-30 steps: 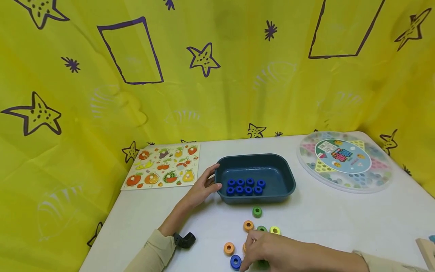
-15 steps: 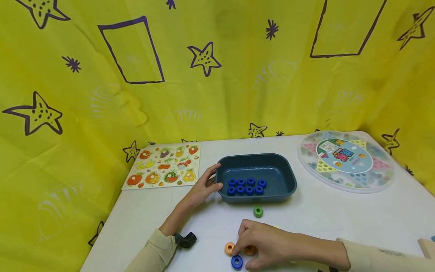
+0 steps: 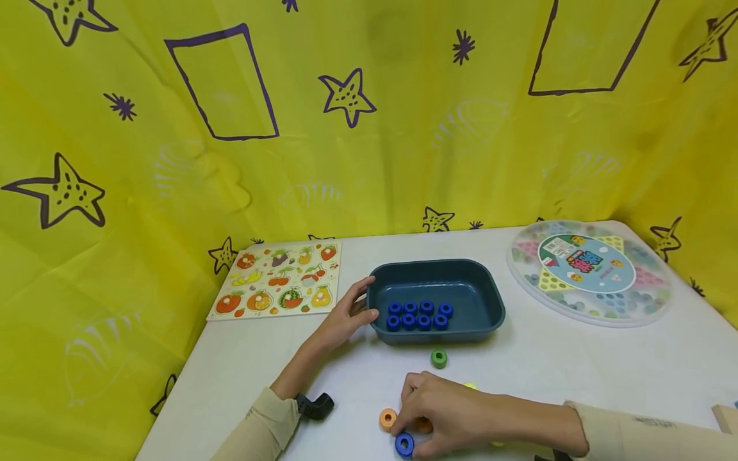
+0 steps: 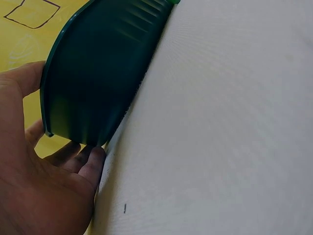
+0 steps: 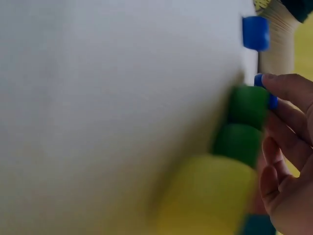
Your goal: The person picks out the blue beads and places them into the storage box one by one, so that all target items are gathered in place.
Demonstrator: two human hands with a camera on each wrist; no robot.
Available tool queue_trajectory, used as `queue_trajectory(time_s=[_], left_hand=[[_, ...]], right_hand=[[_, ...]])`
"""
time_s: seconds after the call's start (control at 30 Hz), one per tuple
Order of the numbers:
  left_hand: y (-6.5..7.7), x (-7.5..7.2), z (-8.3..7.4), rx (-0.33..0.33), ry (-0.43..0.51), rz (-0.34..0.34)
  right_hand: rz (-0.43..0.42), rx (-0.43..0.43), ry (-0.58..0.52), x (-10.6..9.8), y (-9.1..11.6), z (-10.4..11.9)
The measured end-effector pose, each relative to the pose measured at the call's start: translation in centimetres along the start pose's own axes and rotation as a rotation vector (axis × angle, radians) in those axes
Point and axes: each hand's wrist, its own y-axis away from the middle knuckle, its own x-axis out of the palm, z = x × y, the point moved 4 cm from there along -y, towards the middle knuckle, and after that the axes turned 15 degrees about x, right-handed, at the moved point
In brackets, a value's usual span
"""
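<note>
My left hand (image 3: 344,318) grips the left end of a dark teal plastic tray (image 3: 492,314); in the left wrist view its thumb and fingers are against the tray's wall (image 4: 93,73). Several blue beads (image 3: 409,321) with holes stand in two rows inside. Below the tray, my right hand (image 3: 446,413) pinches a blue bead (image 3: 405,445) between thumb and index finger, low at the tabletop. Right beside the index finger sits an orange bead (image 3: 388,419). Another orange bead (image 3: 423,425) is partly hidden under the hand. The right wrist view shows green beads (image 5: 247,105) close by.
A green bead (image 3: 439,358) lies just in front of the tray, and a yellow bead (image 3: 471,386) peeks out behind the right wrist. A fruit puzzle board (image 3: 277,282) is at the back left. At the back right lies a round clear game box (image 3: 588,272).
My right hand has moved down and slightly left from the orange and green beads, its thumb and index finger coming around the blue bead. The left hand stays on the tray.
</note>
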Motion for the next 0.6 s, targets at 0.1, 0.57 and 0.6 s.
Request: queue_trajectory(time_s=[0.1, 0.57, 0.6], left_hand=[[0.1, 0.0, 0.0, -0.01, -0.009, -0.007], [0.1, 0.1, -0.1, -0.02, -0.02, -0.017], [0.1, 0.1, -0.1, -0.017, -0.019, -0.015]], right_hand=[[-0.005, 0.03, -0.043, -1.7, 0.0, 0.1], [-0.215, 0.152, -0.01, -13.4, -1.1, -6.6], [-0.207, 0.16, -0.026, -13.8, -1.3, -7.6]])
